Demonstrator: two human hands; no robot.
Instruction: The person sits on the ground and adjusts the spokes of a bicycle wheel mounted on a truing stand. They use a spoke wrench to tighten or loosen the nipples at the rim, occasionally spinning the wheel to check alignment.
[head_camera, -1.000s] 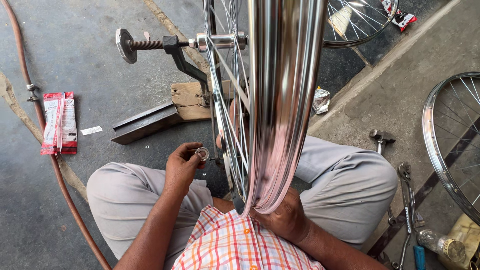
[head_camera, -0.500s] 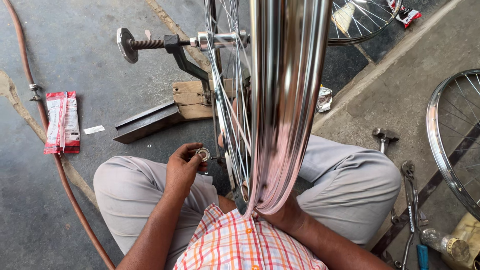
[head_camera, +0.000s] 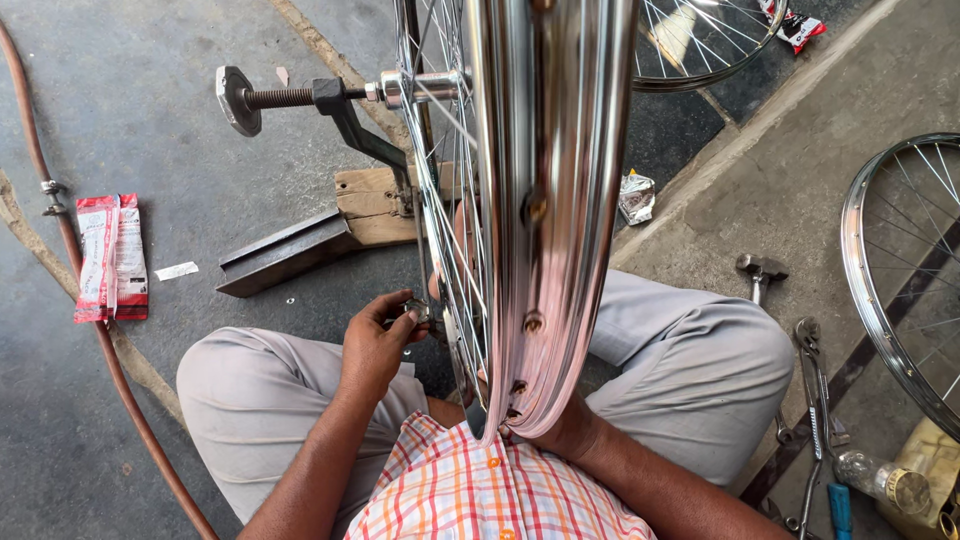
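Chromed steel fills the middle of the view: a bicycle wheel rim (head_camera: 560, 200) stands edge-on between the seated person's knees, its axle carried on a truing stand (head_camera: 345, 120) bolted to a wooden block (head_camera: 372, 205) on the concrete floor (head_camera: 150, 100). The left hand (head_camera: 375, 345) is pinched around a small spoke tool (head_camera: 418, 314) at the spokes (head_camera: 450, 240), and compared with a second ago it sits closer in against them, fingers tighter, which reads as a fresh bite on a nipple. The right hand (head_camera: 560, 430) is mostly hidden behind the rim's lower edge; it seems to steady the rim, but its grip cannot be made out. Farther out lie a red packet (head_camera: 110, 258) beside a brown hose (head_camera: 70, 270), a second wheel (head_camera: 900, 280), and wrenches (head_camera: 815, 390) on the right.
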